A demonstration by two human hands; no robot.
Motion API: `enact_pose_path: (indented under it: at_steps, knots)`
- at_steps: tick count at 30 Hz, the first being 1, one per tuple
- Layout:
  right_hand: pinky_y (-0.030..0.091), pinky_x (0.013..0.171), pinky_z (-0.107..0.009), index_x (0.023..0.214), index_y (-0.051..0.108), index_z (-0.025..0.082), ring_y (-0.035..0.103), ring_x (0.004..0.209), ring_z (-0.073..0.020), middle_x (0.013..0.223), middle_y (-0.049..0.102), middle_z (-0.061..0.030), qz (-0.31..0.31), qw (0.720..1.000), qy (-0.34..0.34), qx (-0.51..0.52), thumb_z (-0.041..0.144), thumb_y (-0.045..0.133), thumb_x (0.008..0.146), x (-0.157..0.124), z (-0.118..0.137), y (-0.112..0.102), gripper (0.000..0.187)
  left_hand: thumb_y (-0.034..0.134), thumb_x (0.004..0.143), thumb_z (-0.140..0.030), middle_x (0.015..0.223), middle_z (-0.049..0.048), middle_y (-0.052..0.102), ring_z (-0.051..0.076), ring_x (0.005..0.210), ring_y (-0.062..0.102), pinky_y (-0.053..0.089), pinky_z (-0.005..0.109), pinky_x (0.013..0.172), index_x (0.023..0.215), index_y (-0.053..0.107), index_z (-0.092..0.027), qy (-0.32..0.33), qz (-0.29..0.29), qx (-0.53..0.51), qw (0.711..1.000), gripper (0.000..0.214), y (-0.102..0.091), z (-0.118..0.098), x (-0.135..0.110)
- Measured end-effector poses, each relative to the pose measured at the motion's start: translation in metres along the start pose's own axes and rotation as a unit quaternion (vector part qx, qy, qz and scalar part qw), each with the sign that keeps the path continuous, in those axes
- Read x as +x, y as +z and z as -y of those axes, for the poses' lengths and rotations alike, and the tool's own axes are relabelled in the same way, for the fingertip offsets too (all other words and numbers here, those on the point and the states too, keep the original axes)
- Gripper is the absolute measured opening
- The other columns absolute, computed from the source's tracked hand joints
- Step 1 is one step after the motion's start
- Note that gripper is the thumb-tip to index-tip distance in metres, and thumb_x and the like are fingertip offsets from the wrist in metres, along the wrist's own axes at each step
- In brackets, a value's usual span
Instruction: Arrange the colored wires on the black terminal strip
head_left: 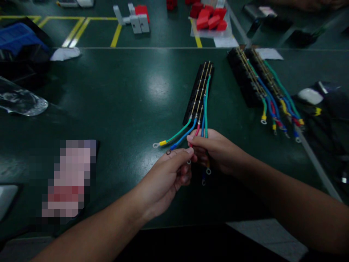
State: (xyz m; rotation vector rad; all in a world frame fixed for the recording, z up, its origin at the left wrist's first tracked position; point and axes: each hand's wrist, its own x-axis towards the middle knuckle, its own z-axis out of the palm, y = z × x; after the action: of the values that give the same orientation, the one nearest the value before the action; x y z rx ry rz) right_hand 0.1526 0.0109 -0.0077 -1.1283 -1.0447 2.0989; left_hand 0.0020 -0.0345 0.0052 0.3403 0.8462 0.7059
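A black terminal strip (pixel 198 91) lies on the dark green table (pixel 122 98) ahead of me, with coloured wires (pixel 205 109) running along it toward me. My right hand (pixel 215 150) is closed around a bundle of these wires, whose ring terminals hang below the fingers. My left hand (pixel 170 174) is pinched on the wires right beside it, fingertips touching the right hand. A green wire with a yellow-sleeved ring terminal (pixel 160 143) and a blue wire splay out to the left, free of both hands.
Two more wired black strips (pixel 252 74) lie at the right. Red blocks (pixel 209 18) on a clear sheet and grey parts (pixel 136 20) sit at the back. A clear plastic bag (pixel 21 102) and a blue-and-black bag (pixel 19 40) are at the left.
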Motion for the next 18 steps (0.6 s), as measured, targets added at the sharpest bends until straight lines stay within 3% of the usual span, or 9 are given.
enact_pose_path:
  at_steps: [18]
  knots:
    - [0.03,0.04,-0.018,0.062,0.045,0.018,0.033,0.04,-0.0055,0.047,0.038,0.0075,-0.008,1.0,-0.005,-0.004,0.028,0.06,0.084,0.0,-0.0014,0.0001,0.028,0.061,0.088,-0.029,0.06,-0.0068,0.035,0.003,0.049,0.032,0.025,0.016,0.048,0.075,0.051,-0.015,-0.002,0.03,-0.016,0.999,0.021,-0.0024,0.0013,0.0018]
